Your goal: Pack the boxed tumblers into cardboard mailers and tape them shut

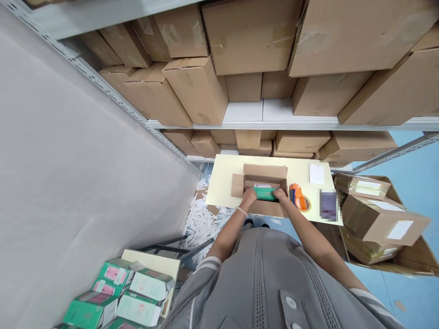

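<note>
An open cardboard box [265,169] with its flaps folded out stands on the pale yellow table [222,173]. Inside its opening lies a green box [265,194], gripped at both ends. My left hand [250,195] is closed on the green box's left end. At the right end, my right hand [280,194] is closed on it too. Just right of the cardboard box sits an orange tape dispenser [299,196] with a roll of tape. The fingertips are partly hidden inside the box.
Shelves with several cardboard boxes [254,36] rise behind the table. A large carton [416,256] of taped parcels stands at right. White paper [316,173] and a blurred item [328,205] lie on the table. Green boxes [84,313] are lower left; paper strips [202,219] cover the floor.
</note>
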{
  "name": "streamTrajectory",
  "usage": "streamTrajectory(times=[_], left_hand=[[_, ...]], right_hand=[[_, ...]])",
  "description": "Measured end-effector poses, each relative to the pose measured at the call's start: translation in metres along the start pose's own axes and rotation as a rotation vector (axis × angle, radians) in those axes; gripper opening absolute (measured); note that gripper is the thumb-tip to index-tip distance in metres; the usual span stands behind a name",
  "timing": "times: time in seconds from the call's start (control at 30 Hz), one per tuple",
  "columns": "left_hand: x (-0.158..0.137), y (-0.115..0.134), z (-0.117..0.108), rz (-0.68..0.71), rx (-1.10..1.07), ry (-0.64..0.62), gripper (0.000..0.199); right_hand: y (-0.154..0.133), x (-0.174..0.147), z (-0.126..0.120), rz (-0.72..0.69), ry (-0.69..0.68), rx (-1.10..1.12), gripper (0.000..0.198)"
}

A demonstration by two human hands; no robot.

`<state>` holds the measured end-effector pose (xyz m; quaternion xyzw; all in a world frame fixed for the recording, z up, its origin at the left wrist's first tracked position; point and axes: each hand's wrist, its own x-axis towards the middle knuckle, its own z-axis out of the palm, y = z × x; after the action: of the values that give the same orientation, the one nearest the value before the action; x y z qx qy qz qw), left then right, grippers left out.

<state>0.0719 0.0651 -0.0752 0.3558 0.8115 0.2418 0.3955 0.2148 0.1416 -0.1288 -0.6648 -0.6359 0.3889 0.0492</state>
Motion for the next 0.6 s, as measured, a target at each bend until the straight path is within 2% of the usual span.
streamTrajectory(times=[0.1,0.23,0.37,0.43,0.5,0.6], left_hand=[[0.000,-0.002,0.000,0.004,0.070,-0.020,0.025],[-0.004,-0.009,-0.017,0.104,0.101,0.003,0.042],[-0.016,-0.025,-0.050,0.293,0.074,0.026,0.051],[-0.027,-0.036,-0.064,0.392,0.065,-0.006,0.050],[-0.040,-0.047,-0.072,0.430,0.090,-0.020,0.050],[-0.058,-0.056,-0.072,0.472,0.248,-0.013,0.055]], right_hand=[[-0.011,-0.003,-0.010,0.026,-0.030,-0.049,0.024],[-0.016,-0.012,-0.032,-0.080,0.018,-0.039,0.042],[0.005,-0.035,-0.055,-0.322,0.077,0.132,0.050],[0.019,-0.052,-0.062,-0.383,0.095,0.202,0.051],[0.032,-0.071,-0.064,-0.418,0.119,0.182,0.052],[0.042,-0.098,-0.059,-0.542,0.133,0.113,0.058]])
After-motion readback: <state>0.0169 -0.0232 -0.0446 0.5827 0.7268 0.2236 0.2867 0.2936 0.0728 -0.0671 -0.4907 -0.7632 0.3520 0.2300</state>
